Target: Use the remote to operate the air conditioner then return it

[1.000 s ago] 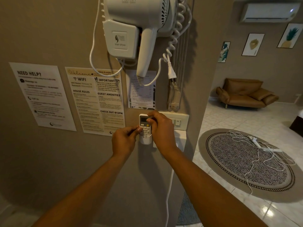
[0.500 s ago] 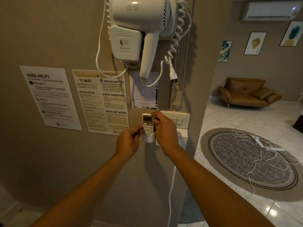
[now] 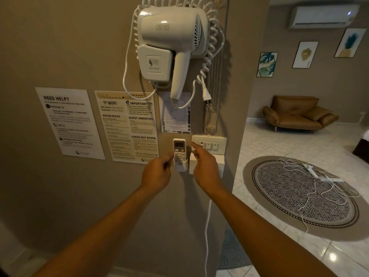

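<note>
Two hands up at wall. My left hand (image 3: 157, 172) loosely curled, fingertips at holder's left edge, contact unclear. Remote (image 3: 179, 149) upright in white wall holder (image 3: 182, 166), lower half inside. My right hand (image 3: 205, 166) just right of remote, released, fingers loose. Switch plate (image 3: 209, 144) beyond. Air conditioner (image 3: 321, 17) far right, high on wall.

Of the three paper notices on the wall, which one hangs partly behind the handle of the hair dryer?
The small notice on the right. The hair dryer handle overlaps its top; the "NEED HELP?" and "Welcome" sheets hang clear of it.
</note>
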